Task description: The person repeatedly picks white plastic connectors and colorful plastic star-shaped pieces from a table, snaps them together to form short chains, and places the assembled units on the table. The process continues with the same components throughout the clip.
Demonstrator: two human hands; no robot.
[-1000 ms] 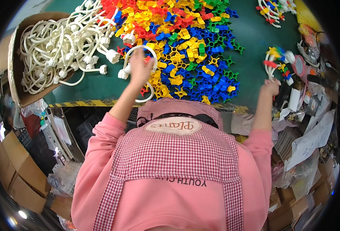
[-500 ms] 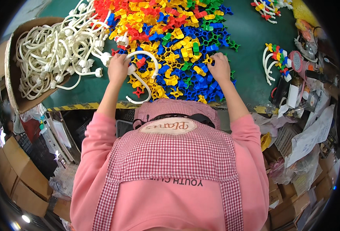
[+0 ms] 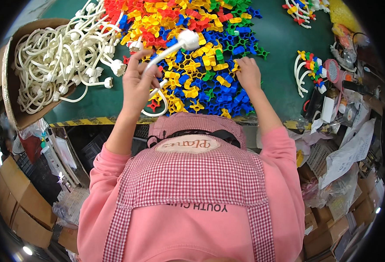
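Observation:
My left hand (image 3: 136, 83) is closed round a white cord (image 3: 161, 56). A bulbous white plastic end (image 3: 189, 40) of that cord points up and to the right, and its other end curls below the hand near the table edge. My right hand (image 3: 249, 74) has its fingertips closed on a small yellow plastic piece (image 3: 236, 66) at the right side of the pile. Red, yellow, blue and green star-shaped plastic pieces (image 3: 201, 59) lie heaped between and beyond both hands.
A cardboard box (image 3: 10, 83) on its side at the left spills many white cords (image 3: 48, 65). Cords strung with coloured pieces (image 3: 308, 70) lie at the right, beside a cluttered edge with a pink round brush (image 3: 331, 70). Yellow-black tape (image 3: 79, 122) marks the table's near edge.
The cord in my left hand has swung, its bulbous end now raised over the pile, and the left fingers have shifted along it. My right hand has stayed almost in place.

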